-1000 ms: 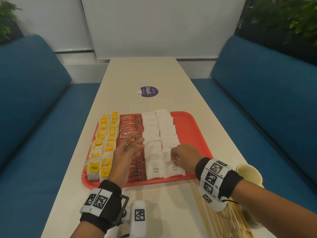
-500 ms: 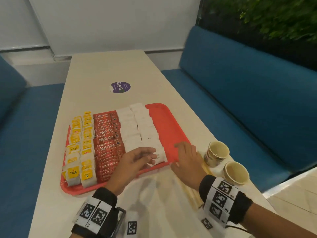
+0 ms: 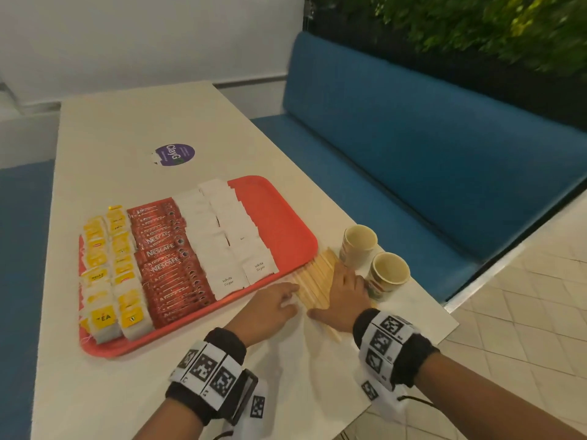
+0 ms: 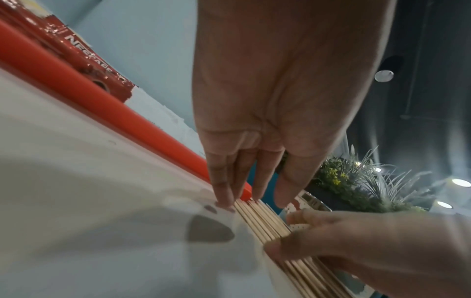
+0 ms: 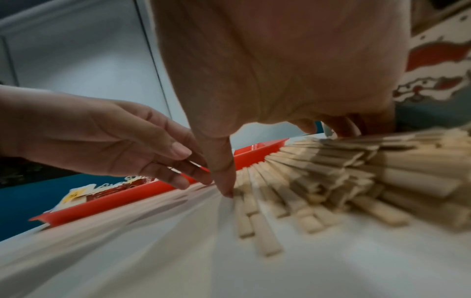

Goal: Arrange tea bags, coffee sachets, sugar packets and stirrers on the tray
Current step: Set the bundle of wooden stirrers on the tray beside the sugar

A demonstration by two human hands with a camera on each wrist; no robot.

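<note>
The red tray (image 3: 286, 230) holds rows of yellow tea bags (image 3: 108, 274), red coffee sachets (image 3: 168, 265) and white sugar packets (image 3: 228, 236). A pile of wooden stirrers (image 3: 314, 277) lies on the table off the tray's near right corner. My right hand (image 3: 344, 281) rests flat on the pile, thumb down at its left edge (image 5: 224, 181). My left hand (image 3: 290, 296) touches the table with straight fingers at the left side of the stirrers (image 4: 265, 223). Neither hand holds anything.
Two paper cups (image 3: 359, 246) (image 3: 387, 274) stand just right of my right hand, near the table's right edge. A purple sticker (image 3: 174, 154) lies beyond the tray. A blue bench runs along the right.
Both hands left the sugar packets on the tray and moved right to the stirrers on the table. The head view swung to the right, bringing the cups into sight.
</note>
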